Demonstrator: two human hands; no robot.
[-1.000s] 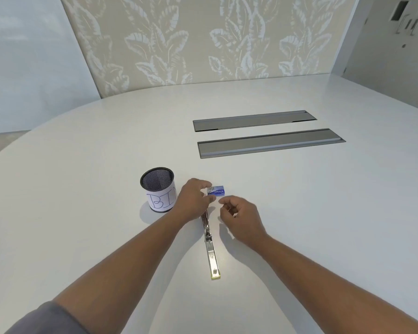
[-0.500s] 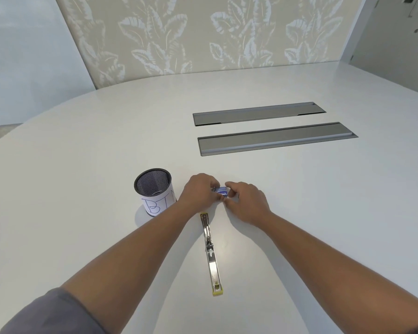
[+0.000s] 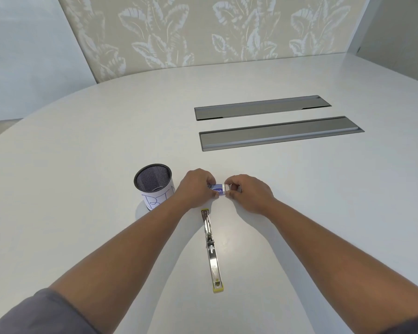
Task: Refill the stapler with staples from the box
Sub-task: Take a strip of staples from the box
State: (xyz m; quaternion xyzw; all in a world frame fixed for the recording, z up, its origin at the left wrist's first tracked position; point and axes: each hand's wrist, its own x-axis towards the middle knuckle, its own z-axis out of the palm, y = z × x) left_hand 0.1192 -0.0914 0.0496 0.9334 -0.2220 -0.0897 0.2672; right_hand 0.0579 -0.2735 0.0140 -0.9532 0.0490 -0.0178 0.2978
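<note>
The small blue staple box (image 3: 218, 188) is pinched between the curled fingers of the left hand (image 3: 195, 188) and right hand (image 3: 247, 192) (one at each end), beyond the opened stapler (image 3: 212, 249).

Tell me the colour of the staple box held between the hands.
Blue with a white end, the staple box shows best in the head view.

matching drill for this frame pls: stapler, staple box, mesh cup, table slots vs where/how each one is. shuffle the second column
Things:
1. stapler
2. staple box
3. mesh cup
4. table slots

States:
A. pinched between left hand and right hand
B. stands upright to the left of the hands, paper label on its side
C. lies opened out flat on the table, nearer than the hands
D. grey, set into the tabletop beyond the hands

Pairs: 1-C, 2-A, 3-B, 4-D
</note>
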